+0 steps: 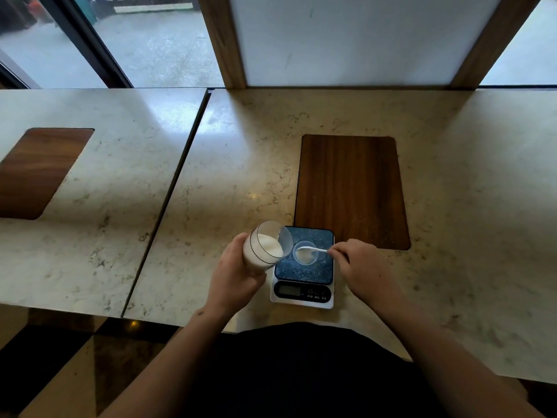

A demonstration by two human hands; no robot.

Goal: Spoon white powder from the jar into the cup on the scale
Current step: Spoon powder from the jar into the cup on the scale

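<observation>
My left hand [238,271] holds a clear jar [266,244] of white powder, tilted with its mouth toward the scale. The kitchen scale [304,267] has a dark blue speckled top and a white base with a blank display. A small clear cup [306,254] stands on the scale top with some white powder in it. My right hand [360,263] pinches the handle of a small white spoon [312,249]. The spoon's bowl sits over the cup's mouth.
The scale stands near the front edge of a marble table [452,206]. A dark wooden inlay [351,191] lies just behind the scale. A second marble table [105,191] with its own wooden inlay adjoins on the left, across a narrow gap.
</observation>
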